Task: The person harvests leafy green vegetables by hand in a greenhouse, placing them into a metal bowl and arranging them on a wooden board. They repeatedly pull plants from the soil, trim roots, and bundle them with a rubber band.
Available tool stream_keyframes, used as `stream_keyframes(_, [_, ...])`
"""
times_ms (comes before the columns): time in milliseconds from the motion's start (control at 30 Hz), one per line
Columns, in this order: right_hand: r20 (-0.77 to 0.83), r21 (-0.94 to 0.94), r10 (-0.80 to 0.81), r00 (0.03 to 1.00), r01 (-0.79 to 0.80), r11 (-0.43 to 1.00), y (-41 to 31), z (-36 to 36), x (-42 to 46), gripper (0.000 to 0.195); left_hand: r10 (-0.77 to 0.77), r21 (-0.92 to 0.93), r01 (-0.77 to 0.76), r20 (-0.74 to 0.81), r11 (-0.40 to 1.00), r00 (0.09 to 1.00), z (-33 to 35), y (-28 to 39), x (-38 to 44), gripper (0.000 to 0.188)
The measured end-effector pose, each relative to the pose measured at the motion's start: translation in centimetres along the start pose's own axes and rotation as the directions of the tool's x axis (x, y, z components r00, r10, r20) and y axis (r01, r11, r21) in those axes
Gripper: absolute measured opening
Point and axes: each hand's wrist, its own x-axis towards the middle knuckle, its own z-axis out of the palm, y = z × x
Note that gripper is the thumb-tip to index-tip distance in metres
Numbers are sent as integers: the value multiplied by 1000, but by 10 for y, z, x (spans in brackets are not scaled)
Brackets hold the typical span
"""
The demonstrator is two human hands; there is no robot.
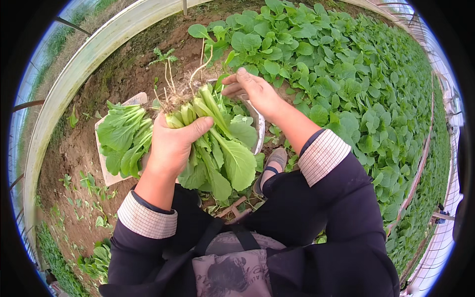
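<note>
A bunch of leafy greens (pixel 222 156) is clasped in my left hand (pixel 172 143), thumb across the pale stalks, with thin soil-covered roots (pixel 172 98) pointing away from me. My right hand (pixel 252 89) is raised just right of the root end, fingers loosely bent, holding nothing that I can see. Behind the bunch sits a round metal-rimmed basin (pixel 259 130), mostly hidden, with greens in it. To the left, more cut greens (pixel 124 135) lie in a pile on a pale flat board (pixel 105 169).
Dense leafy plants (pixel 334 74) grow to the right. Bare brown soil (pixel 74 156) with scattered leaves lies to the left, bordered by a curved pale plastic sheet wall (pixel 48 107). My shoe (pixel 280 157) is beside the basin. Wooden bars (pixel 235 211) show between my legs.
</note>
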Motion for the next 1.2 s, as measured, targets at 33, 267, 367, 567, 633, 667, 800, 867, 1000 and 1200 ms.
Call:
stream_keyframes(33, [-63, -298, 90, 994, -105, 949, 25, -29, 3, 52, 23, 48, -22, -20, 999, 1000, 1, -3, 3, 39])
stream_keyframes(267, [-208, -917, 699, 685, 112, -383, 191, -125, -83, 60, 102, 274, -106, 27, 956, 994, 1, -11, 9, 46])
stream_keyframes(367, [-451, -783, 699, 555, 129, -608, 198, -187, -130, 86, 43, 291, -45, 15, 956, 999, 5, -8, 11, 46])
stream_keyframes(567, [-539, -791, 683, 494, -19, -611, 216, -207, -148, 86, 26, 320, -42, 55, 946, 998, 11, -9, 21, 47])
stream_keyframes(633, [-523, -805, 653, 548, -64, -590, 196, -185, -120, 64, 29, 343, -56, 83, 938, 996, 12, -10, 22, 46])
stream_keyframes(667, [-488, -827, 628, 606, -91, -555, 207, -186, -109, 52, 19, 357, -50, 89, 933, 996, 11, -12, 22, 46])
stream_keyframes(800, [-279, -885, 573, 771, 24, -464, 248, -192, -92, 36, -45, 308, 23, 65, 951, 997, 14, -16, 25, 46])
stream_keyframes(867, [-275, -851, 583, 765, 88, -518, 264, -193, -96, 35, -54, 369, 23, 72, 929, 996, 9, -18, 27, 46])
stream_keyframes(1000, [-378, -813, 672, 637, 119, -570, 308, -225, -109, 37, -94, 462, 44, 84, 886, 992, 8, -21, 32, 51])
stream_keyframes(1200, [-412, -754, 688, 597, 201, -625, 373, -252, -116, 36, -181, 538, 82, 134, 839, 974, 15, -22, 43, 55])
